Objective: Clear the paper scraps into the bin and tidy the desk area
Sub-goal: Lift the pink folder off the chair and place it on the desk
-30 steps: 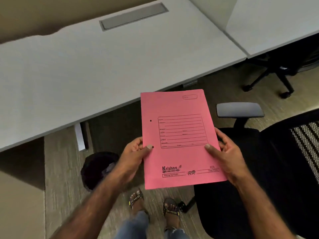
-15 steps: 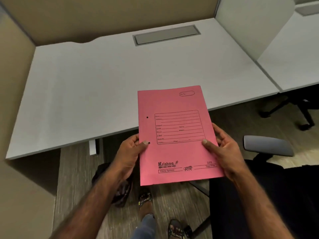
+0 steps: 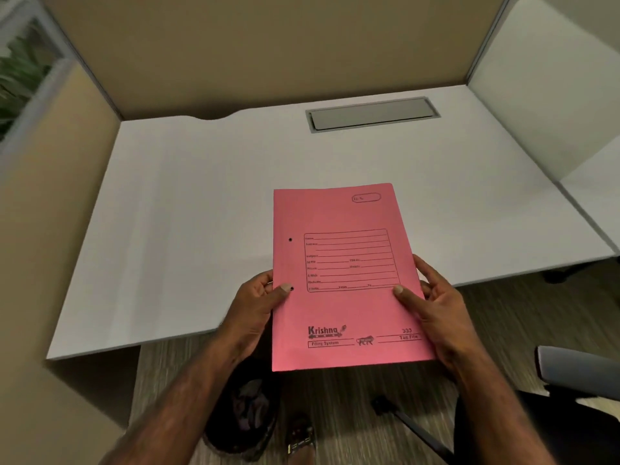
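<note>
I hold a pink file folder (image 3: 342, 307) flat in front of me, its far half over the front edge of the white desk (image 3: 208, 209). My left hand (image 3: 256, 305) grips its left edge, thumb on top near a punched hole. My right hand (image 3: 436, 303) grips the right edge, thumb on the printed cover and fingers underneath. A dark bin (image 3: 241, 417) stands on the floor below the desk edge, under my left forearm, with something crumpled inside.
Beige partition panels (image 3: 268, 52) wall the desk at the back and left; a white divider (image 3: 536, 82) closes the right. A grey cable hatch (image 3: 372, 114) is set in the desktop. An office chair's armrest (image 3: 577, 367) and base are at lower right.
The view has turned up and toward the desk, and the folder has come forward from over the floor and chair to over the desk's front edge. Both hands keep the same hold.
</note>
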### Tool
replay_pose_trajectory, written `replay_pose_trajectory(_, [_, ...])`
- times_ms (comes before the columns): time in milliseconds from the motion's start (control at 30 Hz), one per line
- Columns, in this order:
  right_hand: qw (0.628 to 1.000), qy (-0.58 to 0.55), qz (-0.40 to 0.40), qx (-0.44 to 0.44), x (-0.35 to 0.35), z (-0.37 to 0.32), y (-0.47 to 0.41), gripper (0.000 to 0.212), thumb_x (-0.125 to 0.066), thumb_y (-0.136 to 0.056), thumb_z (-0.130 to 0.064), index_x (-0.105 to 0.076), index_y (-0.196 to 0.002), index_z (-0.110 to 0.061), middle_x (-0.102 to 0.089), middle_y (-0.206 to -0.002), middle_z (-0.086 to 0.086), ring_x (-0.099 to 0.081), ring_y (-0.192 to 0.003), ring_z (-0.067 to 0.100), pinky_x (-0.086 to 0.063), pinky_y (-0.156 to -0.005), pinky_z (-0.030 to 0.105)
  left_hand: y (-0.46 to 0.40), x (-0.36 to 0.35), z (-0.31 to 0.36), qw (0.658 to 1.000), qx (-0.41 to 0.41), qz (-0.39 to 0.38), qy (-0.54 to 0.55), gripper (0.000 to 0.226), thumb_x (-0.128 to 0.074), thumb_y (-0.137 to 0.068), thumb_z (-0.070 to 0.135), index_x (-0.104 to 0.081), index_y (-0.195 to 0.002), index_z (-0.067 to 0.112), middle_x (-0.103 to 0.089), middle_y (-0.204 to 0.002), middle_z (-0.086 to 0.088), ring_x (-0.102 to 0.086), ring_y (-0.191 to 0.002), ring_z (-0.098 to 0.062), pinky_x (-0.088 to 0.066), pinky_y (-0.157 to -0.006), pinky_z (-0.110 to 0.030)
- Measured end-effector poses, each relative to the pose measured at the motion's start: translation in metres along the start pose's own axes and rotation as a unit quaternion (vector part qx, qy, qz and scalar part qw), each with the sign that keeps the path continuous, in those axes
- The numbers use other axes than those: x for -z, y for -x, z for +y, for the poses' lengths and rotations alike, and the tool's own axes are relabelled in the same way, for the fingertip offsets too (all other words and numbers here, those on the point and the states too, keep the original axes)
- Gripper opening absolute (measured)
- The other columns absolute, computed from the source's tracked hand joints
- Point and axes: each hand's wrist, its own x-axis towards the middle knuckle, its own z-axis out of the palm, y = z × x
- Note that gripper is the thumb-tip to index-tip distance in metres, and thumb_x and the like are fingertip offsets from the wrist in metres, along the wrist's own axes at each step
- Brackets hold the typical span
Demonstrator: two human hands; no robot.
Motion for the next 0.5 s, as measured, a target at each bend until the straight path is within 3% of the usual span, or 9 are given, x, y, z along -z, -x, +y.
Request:
replay_pose_trajectory(133, [1.000, 0.007, -0.003, 0.006, -0.018, -0.015, -0.024, 0.064, -0.085, -0.078, -0.038, -0.056, -0.123, -0.073, -0.076, -0.121, -0.006, -0.080, -0.098, 0.028, -0.066, -0.075, 0.053, -0.019, 0.014, 0.020, 1.000, -0.004, 0.019, 0.001, 0.027, -0.065, -0.100, 0.026, -0.064, -0.127, 0.025, -0.079, -0.116, 0.002, -0.078, -0.104, -0.021, -0.065, -0.082, -0.035])
replay_pose_trajectory(367, [0.999, 0.019, -0.015, 0.031, -0.046, -0.038, -0.071, 0.063, -0.084, -0.086, -0.033, -0.054, -0.127, -0.070, -0.078, -0.117, -0.012, -0.081, -0.095, 0.025, -0.067, -0.073, 0.047, -0.047, 0.030, 0.050, 0.998, -0.016, 0.053, 0.010, 0.031, -0.065, -0.100, 0.029, -0.064, -0.130, 0.022, -0.078, -0.118, -0.001, -0.076, -0.106, -0.026, -0.062, -0.093, -0.048])
replay_pose_trajectory(500, [0.998, 0.028, -0.018, 0.052, -0.062, -0.050, -0.105, 0.063, -0.082, -0.091, -0.025, -0.055, -0.130, -0.066, -0.080, -0.115, -0.010, -0.080, -0.097, 0.023, -0.067, -0.076, 0.044, -0.071, 0.038, 0.067, 0.996, -0.034, 0.080, 0.026, 0.027, -0.066, -0.100, 0.028, -0.066, -0.126, 0.022, -0.078, -0.117, -0.001, -0.076, -0.105, -0.027, -0.062, -0.090, -0.045])
